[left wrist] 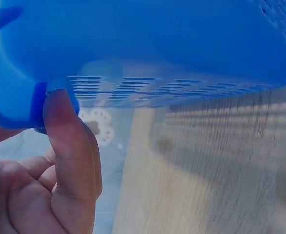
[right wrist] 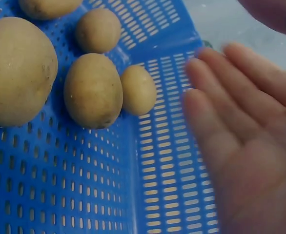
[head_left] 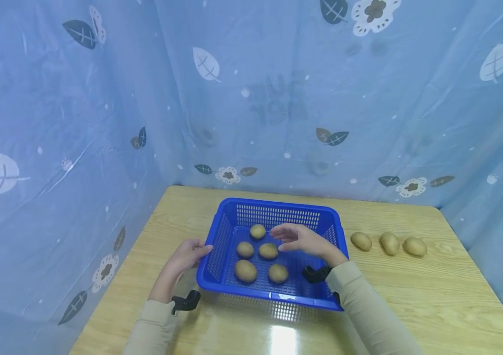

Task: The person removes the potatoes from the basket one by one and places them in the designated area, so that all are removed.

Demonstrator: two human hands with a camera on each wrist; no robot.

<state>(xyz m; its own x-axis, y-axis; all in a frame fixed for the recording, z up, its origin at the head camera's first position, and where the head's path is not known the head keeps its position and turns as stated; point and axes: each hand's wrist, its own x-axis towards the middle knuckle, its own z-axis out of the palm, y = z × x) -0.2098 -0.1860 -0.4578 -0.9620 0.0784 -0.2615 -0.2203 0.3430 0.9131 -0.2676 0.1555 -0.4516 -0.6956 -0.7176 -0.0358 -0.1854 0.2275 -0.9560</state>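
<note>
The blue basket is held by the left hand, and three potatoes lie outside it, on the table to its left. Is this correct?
Not quite: the three potatoes lie to the right of the blue basket, as the head view shows. The left hand does hold the basket.

Count eight visible potatoes (head_left: 245,271): five in one blue basket (head_left: 278,203), three on one wooden table (head_left: 447,286). Count one left hand (head_left: 189,256), one right hand (head_left: 300,239), two wrist cameras (head_left: 315,274).
</note>
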